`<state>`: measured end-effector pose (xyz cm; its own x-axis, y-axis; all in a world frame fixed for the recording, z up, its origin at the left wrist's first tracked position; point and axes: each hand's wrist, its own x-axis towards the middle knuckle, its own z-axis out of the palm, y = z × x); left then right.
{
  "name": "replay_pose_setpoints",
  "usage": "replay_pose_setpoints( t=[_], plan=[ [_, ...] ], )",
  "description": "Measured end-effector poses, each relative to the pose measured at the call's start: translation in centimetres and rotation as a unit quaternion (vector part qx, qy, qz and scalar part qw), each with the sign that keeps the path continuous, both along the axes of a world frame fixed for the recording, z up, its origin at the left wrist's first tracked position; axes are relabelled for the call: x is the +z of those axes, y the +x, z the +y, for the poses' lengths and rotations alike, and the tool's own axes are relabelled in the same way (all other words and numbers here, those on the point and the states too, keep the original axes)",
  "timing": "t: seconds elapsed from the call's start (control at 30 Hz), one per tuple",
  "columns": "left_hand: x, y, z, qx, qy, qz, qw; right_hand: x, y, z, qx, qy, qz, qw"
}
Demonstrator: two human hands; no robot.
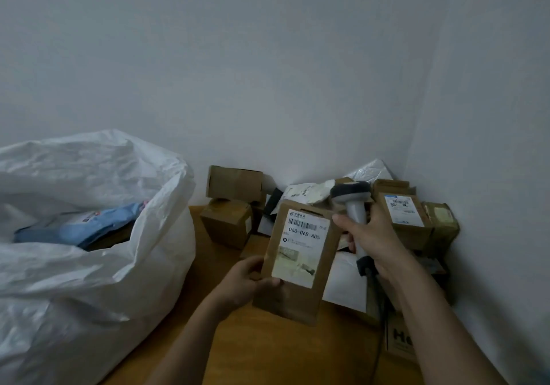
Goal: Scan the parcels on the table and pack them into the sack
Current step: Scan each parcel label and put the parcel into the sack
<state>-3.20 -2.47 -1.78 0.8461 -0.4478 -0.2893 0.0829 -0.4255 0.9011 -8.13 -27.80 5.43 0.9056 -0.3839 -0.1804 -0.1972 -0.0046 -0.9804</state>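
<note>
While the white woven sack (89, 250) fills the left side, standing open-mouthed beside the wooden table (268, 349), a blue parcel (89, 226) lies inside it near the top. Back right corner of table: heap of parcels (327, 206) against the wall, mostly brown cardboard boxes plus some white mailers; one labelled box (404, 218) sits right of centre. Flat brown envelope parcel (300, 259) held above the table, label side up, roughly upright and slightly tilted. Label (302, 246) carries a barcode and "060-06B A05". Left hand (244, 283) grips the envelope's lower left edge, thumb on the front face, fingers curled behind. Right hand (372, 235) is wrapped round the handle of a grey barcode scanner (354, 203), head just beside the envelope's top right corner, cable (379, 325) trailing down.
</note>
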Motion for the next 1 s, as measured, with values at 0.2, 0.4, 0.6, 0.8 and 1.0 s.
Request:
replay_pose_setpoints(
  t=[0.2,0.4,0.6,0.8,1.0],
  plan=[
    [0.8,-0.2,-0.4,0.135,-0.026,0.041,0.99,1.8,-0.3,2.3,0.029,0.015,-0.001,0.999],
    [2.1,0.9,-0.2,0.21,-0.07,0.058,0.974,6.4,-1.6,4.6,0.109,-0.058,-0.046,0.991],
    [2.3,2.0,-0.2,0.221,-0.062,0.057,0.972,10.4,-3.4,4.9,0.12,-0.069,-0.072,0.988],
    [2.0,2.7,-0.8,0.218,-0.047,0.047,0.974,13.2,-5.6,4.7,0.124,-0.067,-0.09,0.986],
    [2.0,3.1,-1.2,0.205,-0.046,0.04,0.977,14.8,-7.3,4.9,0.107,-0.078,-0.104,0.986]
  ],
)
